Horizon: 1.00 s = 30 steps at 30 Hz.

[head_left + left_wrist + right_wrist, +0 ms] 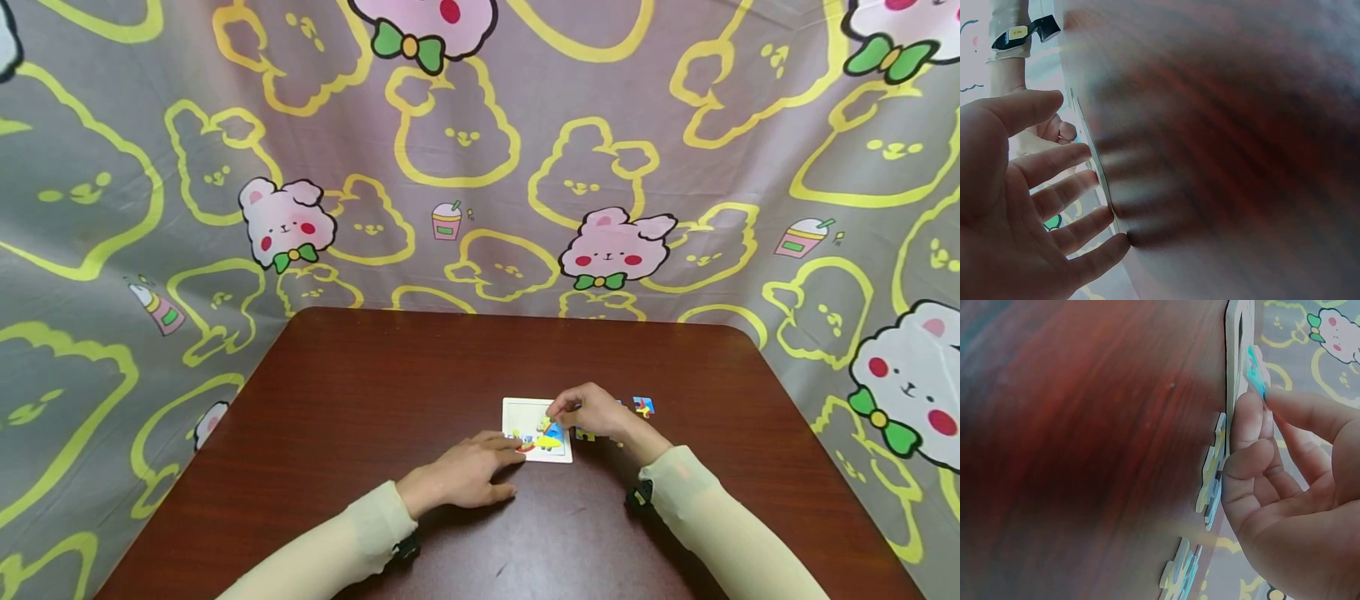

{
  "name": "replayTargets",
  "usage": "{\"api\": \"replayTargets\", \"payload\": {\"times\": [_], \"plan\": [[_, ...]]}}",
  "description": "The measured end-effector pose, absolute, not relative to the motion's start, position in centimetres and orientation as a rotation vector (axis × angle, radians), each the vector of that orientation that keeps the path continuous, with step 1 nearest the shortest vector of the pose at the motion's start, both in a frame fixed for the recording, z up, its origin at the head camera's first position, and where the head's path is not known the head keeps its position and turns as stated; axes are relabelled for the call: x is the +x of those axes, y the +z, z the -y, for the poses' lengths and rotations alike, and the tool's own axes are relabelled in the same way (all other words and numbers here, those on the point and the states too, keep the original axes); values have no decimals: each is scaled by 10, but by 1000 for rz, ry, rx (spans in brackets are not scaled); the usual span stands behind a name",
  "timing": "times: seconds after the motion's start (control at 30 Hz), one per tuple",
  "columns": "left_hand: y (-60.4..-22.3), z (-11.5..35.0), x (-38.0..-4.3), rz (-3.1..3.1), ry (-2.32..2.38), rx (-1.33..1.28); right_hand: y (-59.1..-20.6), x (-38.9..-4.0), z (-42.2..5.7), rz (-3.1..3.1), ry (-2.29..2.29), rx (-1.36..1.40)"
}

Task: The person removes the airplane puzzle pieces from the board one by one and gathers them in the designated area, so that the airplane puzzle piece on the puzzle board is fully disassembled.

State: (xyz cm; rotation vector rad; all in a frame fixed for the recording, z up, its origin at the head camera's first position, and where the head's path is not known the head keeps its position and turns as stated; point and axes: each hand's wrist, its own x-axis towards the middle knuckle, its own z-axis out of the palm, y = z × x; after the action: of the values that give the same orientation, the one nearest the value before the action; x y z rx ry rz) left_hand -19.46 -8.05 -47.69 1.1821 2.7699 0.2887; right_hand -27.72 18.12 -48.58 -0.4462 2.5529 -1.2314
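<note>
A small square puzzle board point(519, 406) with a pale frame lies on the table, colourful picture pieces filling its lower and right part. My left hand point(472, 471) rests at its left side, fingers straight and spread, fingertips on the edge; the left wrist view shows them lined up along the thin board. Over the right side of the board, my right hand point(594, 411) pinches a jigsaw piece point(1256, 370) with blue on it between thumb and index finger. In the right wrist view, the piece is tilted just above the frame, the other fingers curled beneath.
Loose jigsaw pieces lie to the right of the board: a blue one point(643, 405) beyond the right hand and a yellow one point(586, 435) partly under it. The brown table point(360, 375) ends at a cartoon-printed curtain point(495, 208) behind and at both sides.
</note>
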Motion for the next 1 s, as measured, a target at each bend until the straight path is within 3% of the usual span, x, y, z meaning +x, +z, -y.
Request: {"api": "replayTargets", "payload": {"times": [1.0], "plan": [[-477,83,-200,-2760,318,1230,-484,-280,-189,-2454,-1326,-425]]}}
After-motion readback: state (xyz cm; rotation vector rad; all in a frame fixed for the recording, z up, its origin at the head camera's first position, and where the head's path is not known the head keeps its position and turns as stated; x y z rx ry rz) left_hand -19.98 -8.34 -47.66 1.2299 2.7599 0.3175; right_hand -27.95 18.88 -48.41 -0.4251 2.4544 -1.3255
